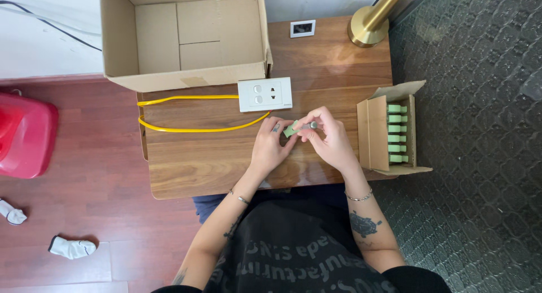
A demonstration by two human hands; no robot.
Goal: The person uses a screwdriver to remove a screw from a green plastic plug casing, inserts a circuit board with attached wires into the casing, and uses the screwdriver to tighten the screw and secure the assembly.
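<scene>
Surface: a small wooden table is viewed from above, with both forearms laid across its near edge.
Left hand: closed on the lower end of a small green plug-shaped piece, which is pinched between fingers and thumb.
Right hand: fingertips are clenched on the metal-tipped end of the same piece; the exact contact is partly hidden by the fingers.
Held piece: raised just above the table's middle, between the two hands, and tilted.
Small carton: lain open at the right table edge, just beside the right hand; a row of matching green pieces is packed inside.
Wall socket plate: white, set flat behind the hands, a yellow cable looped from it to the left.
Large cardboard box: open, placed at the far left of the table.
Lamp base: brass, seen at the far right corner.
Floor: a red container and two white socks are noted, possibly slippers.
</scene>
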